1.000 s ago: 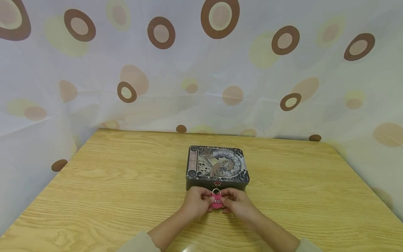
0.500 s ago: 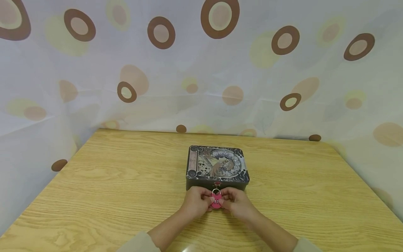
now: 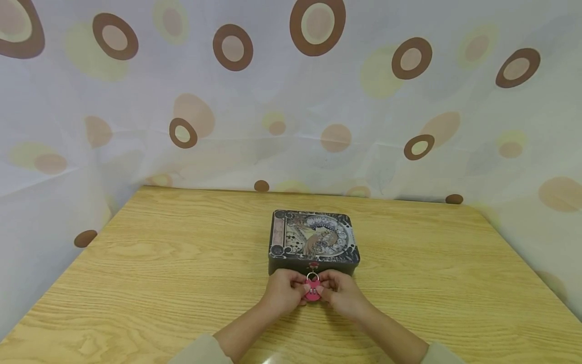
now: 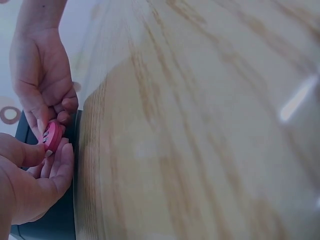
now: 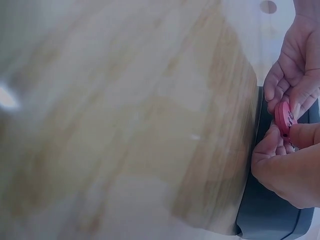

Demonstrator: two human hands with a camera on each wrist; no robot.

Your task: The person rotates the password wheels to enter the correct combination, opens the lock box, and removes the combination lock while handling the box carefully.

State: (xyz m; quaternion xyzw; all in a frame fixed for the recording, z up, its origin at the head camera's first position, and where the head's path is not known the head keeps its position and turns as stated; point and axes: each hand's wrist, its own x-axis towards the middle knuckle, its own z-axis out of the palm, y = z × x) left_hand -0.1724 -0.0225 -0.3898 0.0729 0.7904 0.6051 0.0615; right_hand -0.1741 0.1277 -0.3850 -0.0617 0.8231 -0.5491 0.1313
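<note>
A pink combination padlock (image 3: 312, 295) with number dials and a silver shackle (image 3: 312, 275) hangs at the front of a dark tin box (image 3: 295, 264). Its shackle reaches up to the red clasp (image 3: 314, 265) on the box front. From the left side, my left hand (image 3: 284, 292) pinches the padlock's body between thumb and fingers. My right hand (image 3: 344, 294) pinches the other side, its thumb on the face at the dials. Both wrist views show the padlock's pink edge (image 4: 55, 137) between the two hands, close to the box wall (image 5: 270, 212).
The box lid carries a printed picture with a round ornament (image 3: 334, 235). It rests on a wood-grain table (image 3: 182, 253). Behind and at the sides hangs a pale curtain (image 3: 291, 101) with brown ring patterns.
My right thumb has shifted left onto the padlock's face and now covers one of its dials. The left hand, the padlock and the box hold their places.
</note>
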